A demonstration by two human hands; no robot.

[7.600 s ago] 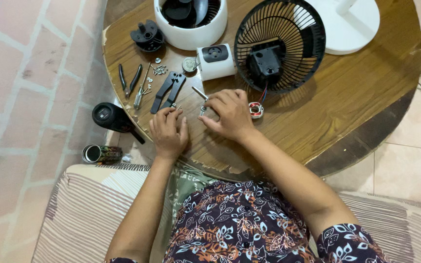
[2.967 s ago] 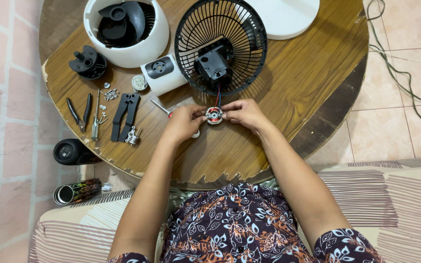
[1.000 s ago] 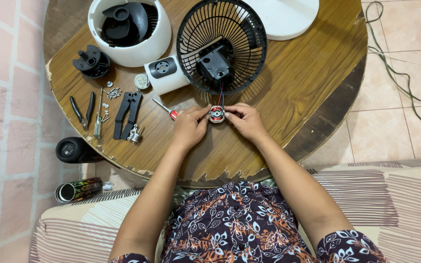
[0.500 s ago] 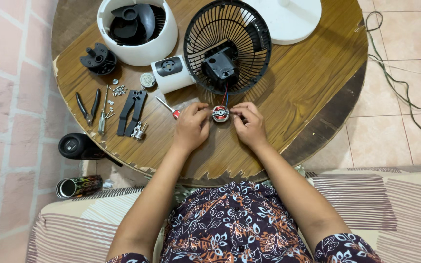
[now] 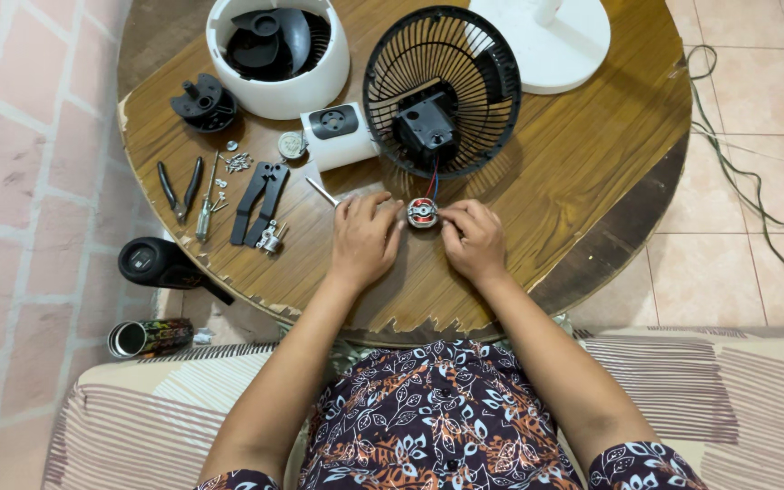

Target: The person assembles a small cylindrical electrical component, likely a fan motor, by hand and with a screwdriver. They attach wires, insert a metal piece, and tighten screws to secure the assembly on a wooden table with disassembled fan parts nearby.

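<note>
Motor between hands, fan grille behind, pliers left.

view: head | faces: straight down | range: arm's length | covers: round wooden table

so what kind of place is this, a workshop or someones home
Most likely a home, used as a makeshift repair spot. A worn round wooden table stands on a tiled floor beside a striped sofa, and both hands hold a small motor by a stripped fan grille and pliers.
</note>
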